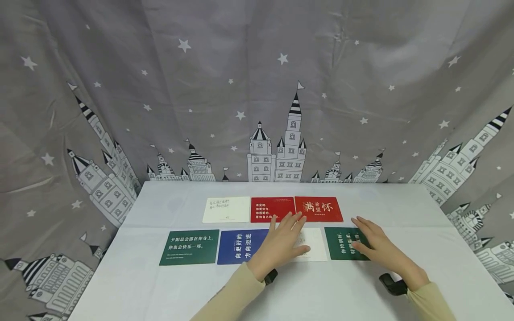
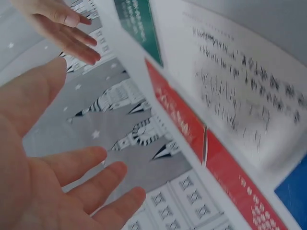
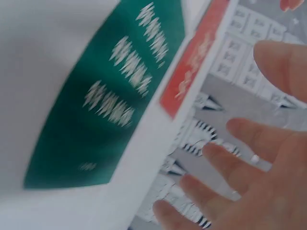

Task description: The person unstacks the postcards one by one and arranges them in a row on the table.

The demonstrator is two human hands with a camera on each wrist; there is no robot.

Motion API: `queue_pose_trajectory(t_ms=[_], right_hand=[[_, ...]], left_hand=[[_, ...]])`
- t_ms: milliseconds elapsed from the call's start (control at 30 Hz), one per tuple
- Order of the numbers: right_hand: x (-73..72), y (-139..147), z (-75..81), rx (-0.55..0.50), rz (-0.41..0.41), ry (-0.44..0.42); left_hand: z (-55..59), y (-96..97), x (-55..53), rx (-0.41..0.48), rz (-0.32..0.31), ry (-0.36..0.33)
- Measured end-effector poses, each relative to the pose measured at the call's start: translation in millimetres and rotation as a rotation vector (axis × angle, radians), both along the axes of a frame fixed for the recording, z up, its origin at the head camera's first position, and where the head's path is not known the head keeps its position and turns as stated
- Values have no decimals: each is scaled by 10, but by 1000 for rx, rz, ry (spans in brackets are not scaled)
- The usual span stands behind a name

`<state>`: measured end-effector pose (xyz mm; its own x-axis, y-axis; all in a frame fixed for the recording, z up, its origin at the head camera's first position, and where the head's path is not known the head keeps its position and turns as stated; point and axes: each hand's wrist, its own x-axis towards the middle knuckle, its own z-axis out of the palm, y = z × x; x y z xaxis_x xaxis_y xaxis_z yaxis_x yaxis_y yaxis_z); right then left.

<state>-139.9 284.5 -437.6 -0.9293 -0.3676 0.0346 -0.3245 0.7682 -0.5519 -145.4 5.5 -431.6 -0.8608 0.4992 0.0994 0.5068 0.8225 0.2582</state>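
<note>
My left hand (image 1: pixel 281 245), fingers spread, is over the white card (image 1: pixel 317 249) and the right end of the blue card (image 1: pixel 237 254) in the front row. Nothing lies in its grasp in the left wrist view. To the right, my right hand (image 1: pixel 379 247) is over the right part of a green card (image 1: pixel 339 245) with white writing and holds nothing. The right wrist view shows that green card (image 3: pixel 96 110) flat, with the fingers apart from it. Behind the hands lie two red cards (image 1: pixel 273 207) side by side; the left hand's fingertips partly overlap them in the head view.
Another green card (image 1: pixel 188 247) lies at the front row's left end. A white handwritten card (image 1: pixel 226 209) sits at the back row's left end. The white table (image 1: pixel 128 276) ends against a grey curtain (image 1: pixel 225 53) printed with castles and stars.
</note>
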Motion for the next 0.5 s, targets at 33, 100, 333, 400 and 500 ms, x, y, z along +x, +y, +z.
queue_pose_trajectory(t_ms=[33,100,333,400,500], right_hand=[[7,-34,20,3,-8,7],[20,-106,59,9,-20,29],[58,-371,142,36,-66,117],[69,-447,165,38,-80,133],[83,-549,197,41,-93,179]], left_hand=[[22,-36,14,7,7,11],[65,-108,42,32,22,26],[181,-318,130,103,103,52],[194,-369,146,113,131,73],[210,-447,173,116,167,121]])
